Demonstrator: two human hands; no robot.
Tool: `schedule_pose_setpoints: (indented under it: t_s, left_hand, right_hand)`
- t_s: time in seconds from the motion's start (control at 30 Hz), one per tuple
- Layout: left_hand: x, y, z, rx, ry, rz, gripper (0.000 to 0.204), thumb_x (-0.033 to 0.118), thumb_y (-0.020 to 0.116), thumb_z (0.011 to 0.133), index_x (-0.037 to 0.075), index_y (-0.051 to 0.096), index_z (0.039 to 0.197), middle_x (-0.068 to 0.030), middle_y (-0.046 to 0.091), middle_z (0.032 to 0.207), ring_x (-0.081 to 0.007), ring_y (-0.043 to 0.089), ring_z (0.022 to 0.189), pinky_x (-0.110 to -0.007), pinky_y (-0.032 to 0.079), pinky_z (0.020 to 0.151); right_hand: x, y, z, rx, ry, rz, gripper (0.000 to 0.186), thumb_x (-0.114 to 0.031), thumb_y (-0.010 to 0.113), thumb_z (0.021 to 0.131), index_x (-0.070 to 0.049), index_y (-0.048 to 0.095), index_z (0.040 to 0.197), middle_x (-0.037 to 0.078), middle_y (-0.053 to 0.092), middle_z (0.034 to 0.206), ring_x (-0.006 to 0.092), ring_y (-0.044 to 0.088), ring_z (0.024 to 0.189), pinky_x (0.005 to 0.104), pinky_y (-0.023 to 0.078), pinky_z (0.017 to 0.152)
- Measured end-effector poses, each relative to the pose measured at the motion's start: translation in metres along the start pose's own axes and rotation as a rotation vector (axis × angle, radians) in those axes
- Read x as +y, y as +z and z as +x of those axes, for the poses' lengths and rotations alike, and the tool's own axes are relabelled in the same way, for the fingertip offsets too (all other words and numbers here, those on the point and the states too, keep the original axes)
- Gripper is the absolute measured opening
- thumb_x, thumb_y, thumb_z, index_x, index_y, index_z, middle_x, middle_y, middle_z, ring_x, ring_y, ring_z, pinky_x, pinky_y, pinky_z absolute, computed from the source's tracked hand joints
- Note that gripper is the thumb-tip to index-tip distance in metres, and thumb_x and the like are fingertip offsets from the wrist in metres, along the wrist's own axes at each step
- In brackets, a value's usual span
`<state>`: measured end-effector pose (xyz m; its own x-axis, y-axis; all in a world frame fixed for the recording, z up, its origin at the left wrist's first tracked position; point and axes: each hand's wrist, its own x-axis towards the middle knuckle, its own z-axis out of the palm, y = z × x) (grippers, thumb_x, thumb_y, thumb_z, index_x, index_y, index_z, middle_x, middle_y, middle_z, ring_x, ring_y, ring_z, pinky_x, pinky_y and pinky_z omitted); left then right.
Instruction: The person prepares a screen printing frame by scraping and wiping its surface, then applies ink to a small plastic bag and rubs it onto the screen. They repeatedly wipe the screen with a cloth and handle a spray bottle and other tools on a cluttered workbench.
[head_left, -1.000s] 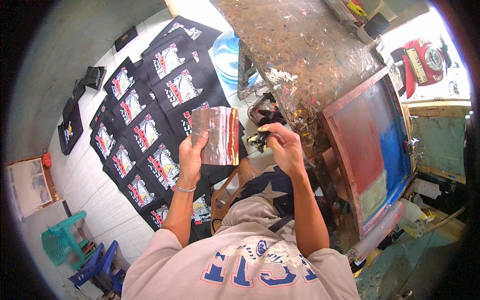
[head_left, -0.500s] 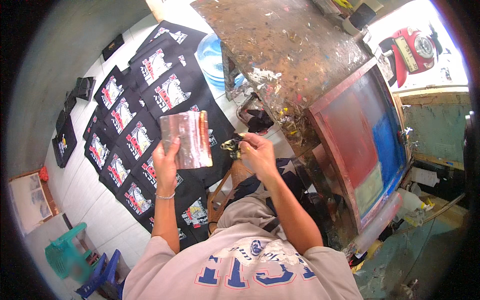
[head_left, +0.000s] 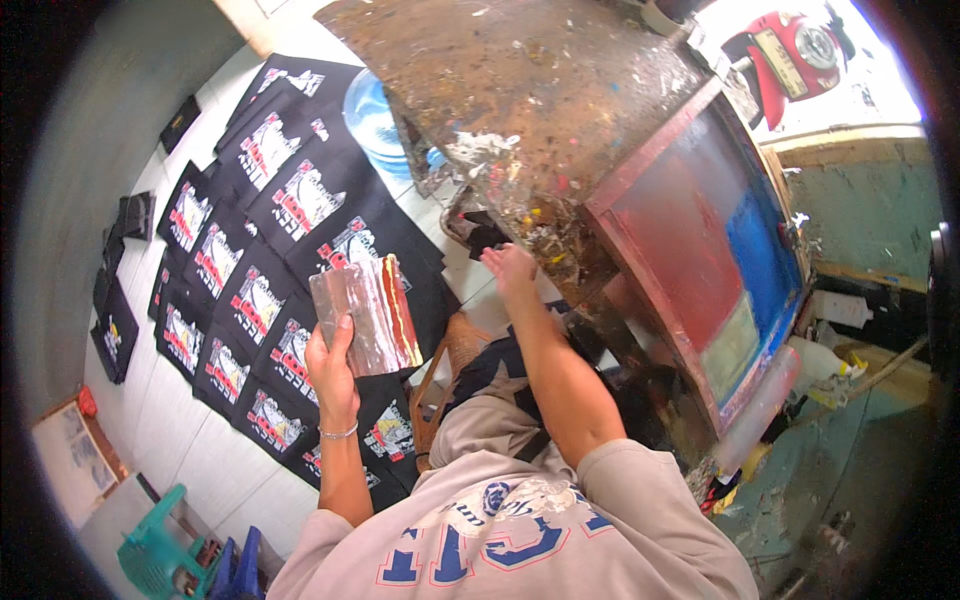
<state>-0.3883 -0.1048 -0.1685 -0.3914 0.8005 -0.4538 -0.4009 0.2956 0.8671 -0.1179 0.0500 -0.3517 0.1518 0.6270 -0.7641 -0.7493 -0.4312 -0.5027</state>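
Observation:
My left hand (head_left: 333,375) grips a flat rectangular plate (head_left: 366,315) by its lower left corner, thumb on top. The plate is glossy brown, streaked with white, red and yellow paint along its right side. My right hand (head_left: 512,270) reaches out by the edge of the worktable, its fingers stretched out and nothing visible in them. Just beyond those fingertips is a container (head_left: 463,222) with dark crumpled material (head_left: 487,236) in it, partly hidden under the table edge.
Printed black fabric pieces (head_left: 262,307) overlap across the tiled floor at left. A paint-spattered worktable (head_left: 470,75) fills the upper middle, with a framed screen (head_left: 690,250) leaning at right. A large blue water bottle (head_left: 376,130) stands beside the table. Plastic chairs (head_left: 160,545) are at lower left.
My right hand has moved up towards the container and let go of the crumpled dark rag it was pinching. The plate stays in my left hand, slightly lower and more tilted.

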Motion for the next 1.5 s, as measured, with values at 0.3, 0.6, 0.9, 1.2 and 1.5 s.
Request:
schedule_pose_setpoints:
  t_s: [0.3,0.6,0.9,1.2,1.5]
  left_hand:
    - [0.036,0.08,-0.002,-0.179,0.021,-0.003,0.039,0.026,0.06,0.105,-0.004,0.059,0.129,-0.0105,0.068,0.119,-0.0173,0.069,0.101,-0.032,0.056,0.09]
    - [-0.024,0.262,-0.089,-0.65,0.04,0.215,0.042,0.034,0.057,0.107,0.0,0.059,0.131,-0.0078,0.067,0.122,-0.0162,0.065,0.104,-0.033,0.051,0.095]
    - [-0.095,0.31,-0.129,-0.542,-0.012,0.034,0.044,0.036,0.053,0.109,0.0,0.048,0.134,-0.0093,0.06,0.132,-0.0155,0.055,0.117,-0.034,0.043,0.105]
    - [-0.093,0.297,-0.114,-0.423,-0.012,0.409,0.037,0.045,0.061,0.104,0.009,0.06,0.097,-0.0001,0.06,0.09,-0.0097,0.05,0.081,-0.03,0.044,0.071]
    - [-0.078,0.289,-0.099,-0.692,-0.138,0.184,0.049,0.043,0.061,0.104,0.002,0.058,0.131,-0.0076,0.067,0.121,-0.0195,0.067,0.108,-0.033,0.056,0.09]
  right_hand:
    - [-0.019,0.002,-0.198,-0.511,0.019,-0.336,0.026,-0.01,0.056,0.104,0.002,0.06,0.126,0.014,0.067,0.114,0.0243,0.071,0.094,0.0397,0.062,0.083]
    - [-0.153,-0.163,-0.352,-0.114,-0.362,-0.511,0.019,-0.006,0.058,0.103,0.002,0.068,0.118,0.012,0.073,0.103,0.0158,0.072,0.084,0.0314,0.062,0.075]
    - [-0.169,-0.236,-0.354,-0.029,-0.552,-0.291,0.016,-0.005,0.059,0.101,0.003,0.069,0.111,0.011,0.074,0.098,0.0143,0.069,0.079,0.0298,0.059,0.07]
    - [-0.236,-0.264,-0.379,-0.068,-0.645,-0.275,0.017,-0.008,0.061,0.101,0.001,0.068,0.113,0.007,0.072,0.095,0.0106,0.066,0.079,0.0262,0.056,0.072]
    - [-0.291,-0.31,-0.412,0.163,-0.927,-0.239,0.019,-0.011,0.061,0.102,0.001,0.068,0.115,0.007,0.071,0.095,0.0103,0.065,0.081,0.0268,0.055,0.073]
